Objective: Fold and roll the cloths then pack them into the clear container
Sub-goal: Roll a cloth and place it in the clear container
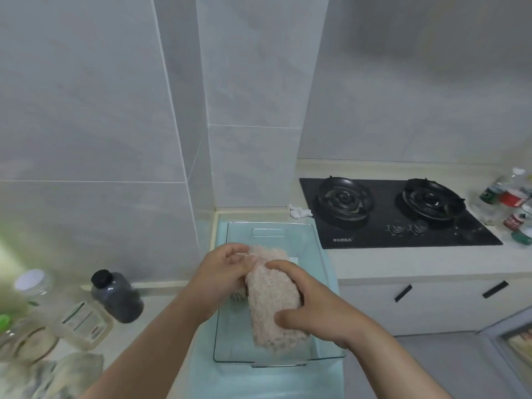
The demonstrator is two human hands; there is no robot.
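Observation:
A rolled pink fluffy cloth (270, 298) is held over the clear container (270, 227), which stands on a light blue mat on the counter. My left hand (223, 272) pinches the cloth's far end from the left. My right hand (311, 306) wraps around the roll from the right, thumb across its near part. A small dark thing shows under the roll inside the container; what it is cannot be told. Another crumpled pale cloth (57, 375) lies at the bottom left.
A dark bottle with a black cap (116, 296), clear jars (77, 318) and a green-lidded container (4, 321) crowd the left counter. A black two-burner gas hob (397, 214) sits at right, bottles (512, 203) beyond it. A white crumpled tissue (299, 211) lies by the hob.

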